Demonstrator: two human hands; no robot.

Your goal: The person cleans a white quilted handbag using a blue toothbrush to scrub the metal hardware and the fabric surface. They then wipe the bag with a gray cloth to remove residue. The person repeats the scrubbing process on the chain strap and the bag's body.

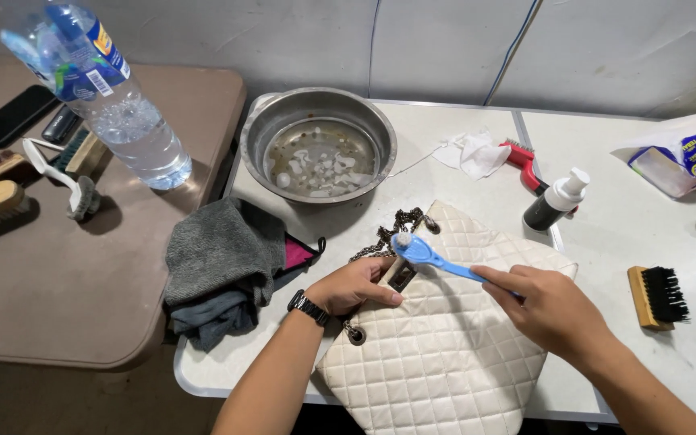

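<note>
Right hand [553, 310]: closed grip on the handle of a blue brush [432, 258]. The brush's long axis runs from the grip up and to the left; its head is set at the metal clasp [401, 276] of the bag, well left of the hand. The handle's end is hidden inside the fist, and whether the bristles touch the clasp cannot be made out.

Left hand [356, 286]: laid on the bag just left of the clasp, fingers curled and pressed to the leather, thumb beside the clasp. It is the nearer hand to the clasp. A dark wristwatch [308, 307] is worn on that wrist. Nothing is seen enclosed in this grip.

White quilted bag [437, 354]: laid flat on the white surface [437, 153] at the near edge, its near end cut off by the frame. A metal chain strap [392, 228] is bunched at its far left corner.

Further out:
- Grey cloth [219, 250] over a pink and dark one, left of the bag.
- Steel basin [318, 145] with cloudy water, far of the bag.
- Crumpled white wipe [473, 155], red-handled brush [524, 157] and pump bottle [556, 201], far right.
- Wooden brush with black bristles [658, 296], right.
- Water bottle [102, 89] and further brushes on the brown surface [58, 306], left.
</note>
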